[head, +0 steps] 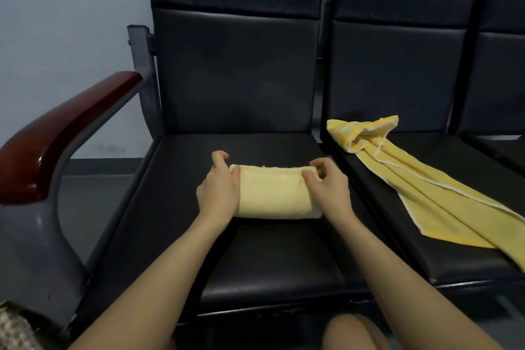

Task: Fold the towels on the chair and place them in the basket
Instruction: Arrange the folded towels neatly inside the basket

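A pale yellow towel [272, 193], folded into a compact rectangle, lies in the middle of the black chair seat [176, 207]. My left hand [218, 190] grips its left end, thumb on top and fingers curled at the far corner. My right hand [326, 185] pinches the towel's right far corner between thumb and fingers. A second, brighter yellow towel [420, 187] with white edging lies unfolded and rumpled across the neighbouring seat [377, 236] to the right. A woven basket [14, 327] shows only as a corner at the bottom left.
The seats are joined in a row with tall black backrests [238, 65]. A dark red wooden armrest [62, 133] on a grey metal frame stands at the left. A pale wall and grey floor lie beyond it. My knee [352, 332] shows at the bottom edge.
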A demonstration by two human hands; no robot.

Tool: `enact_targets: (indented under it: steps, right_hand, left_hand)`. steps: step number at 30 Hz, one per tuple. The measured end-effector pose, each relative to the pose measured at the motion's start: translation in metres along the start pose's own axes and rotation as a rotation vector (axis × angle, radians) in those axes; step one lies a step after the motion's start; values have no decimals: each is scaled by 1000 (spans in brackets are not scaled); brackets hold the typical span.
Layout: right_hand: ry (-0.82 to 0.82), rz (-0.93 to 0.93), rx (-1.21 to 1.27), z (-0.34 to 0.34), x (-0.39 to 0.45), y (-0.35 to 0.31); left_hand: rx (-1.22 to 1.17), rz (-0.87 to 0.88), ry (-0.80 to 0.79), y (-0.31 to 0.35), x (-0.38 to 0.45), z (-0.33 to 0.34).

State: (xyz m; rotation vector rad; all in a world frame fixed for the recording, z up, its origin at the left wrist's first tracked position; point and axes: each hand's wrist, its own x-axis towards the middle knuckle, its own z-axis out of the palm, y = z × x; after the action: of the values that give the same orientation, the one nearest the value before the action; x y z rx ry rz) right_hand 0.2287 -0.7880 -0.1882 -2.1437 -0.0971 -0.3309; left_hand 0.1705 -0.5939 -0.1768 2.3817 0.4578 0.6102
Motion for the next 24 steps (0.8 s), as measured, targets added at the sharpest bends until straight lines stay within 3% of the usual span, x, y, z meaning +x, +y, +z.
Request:
enact_targets:
  steps: [2, 4, 7, 9, 12, 15, 17, 24]
  right_hand:
    - [-64, 62, -133, 8, 9, 6]
    - [-104, 117, -210, 16, 16, 14]
    - [-95, 108, -282, 24, 25, 21]
    - [-72, 55, -316, 25, 27, 22]
    - [-77, -144, -186, 23, 21, 19]
    - [-298, -336, -270, 17, 14, 23]
    - [-407, -299, -376, 15, 9, 32]
    - [-448, -182, -325, 10, -12, 33]
  left_hand:
    - [68, -50, -23, -3, 11, 9]
    - [157, 12, 16, -9, 18, 18]
    - [251, 506, 111, -17, 19, 27]
    - [327, 715, -54, -16, 13, 29]
    - [508, 571, -354, -14, 8, 31]
    - [554, 485, -457, -17, 14, 32]
    - [513, 439, -489, -18, 14, 30]
    - [450, 349, -515, -14, 4, 23]
